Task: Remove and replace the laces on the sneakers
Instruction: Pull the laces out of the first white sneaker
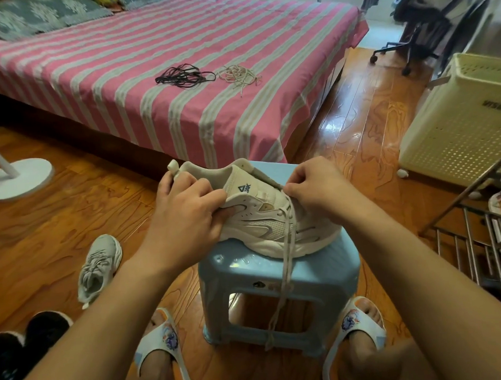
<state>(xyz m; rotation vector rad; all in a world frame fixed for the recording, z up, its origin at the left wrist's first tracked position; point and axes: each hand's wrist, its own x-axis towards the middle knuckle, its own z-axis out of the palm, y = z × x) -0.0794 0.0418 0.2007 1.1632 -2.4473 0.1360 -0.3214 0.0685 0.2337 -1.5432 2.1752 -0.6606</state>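
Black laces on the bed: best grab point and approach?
The black laces lie as a loose flat bundle on the striped bedspread, strands running roughly left-right, apart from the beige laces on their right. Probably pinch the dense middle, where most strands overlap, coming straight down from above, fingers closing across the strands. The looped ends would likely give only a few.

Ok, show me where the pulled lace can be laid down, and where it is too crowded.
Free: the striped bed left of the black laces, and its near stretch between the beige laces and the stool. Crowded: the stool top, filled by the sneaker that the left hand and right hand hold.
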